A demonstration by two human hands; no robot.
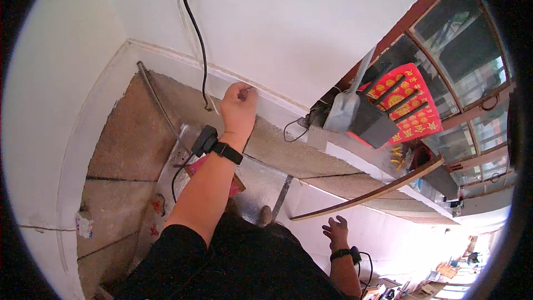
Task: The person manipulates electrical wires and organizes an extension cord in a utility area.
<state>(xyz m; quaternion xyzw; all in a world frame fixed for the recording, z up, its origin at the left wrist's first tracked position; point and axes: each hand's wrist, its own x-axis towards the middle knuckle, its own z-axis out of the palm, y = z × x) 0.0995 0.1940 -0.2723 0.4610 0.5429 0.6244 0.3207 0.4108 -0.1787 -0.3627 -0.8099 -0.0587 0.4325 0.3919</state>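
Note:
My left hand point(239, 108) is raised against the white wall point(261, 28), at the pale trim strip point(280, 99) above the brown panelling. Its fingers are curled closed, and whatever they hold, if anything, is hidden. Just left of it hangs a black cable point(201, 47), its lower end close to the wrist but apart from the hand. My right hand point(336, 233) is low on the right with its fingers spread and nothing in them. Closest to it is a long curved wooden strip point(369, 195), which the hand does not touch.
On the right ledge stand a black router with antennas point(377, 125), a grey shovel-like tool point(342, 110) and a red sheet with gold print point(419, 94). Windows point(461, 28) line the right. A metal pipe point(155, 93) leans at the left corner. Below my left forearm lies a pink-red board point(237, 186).

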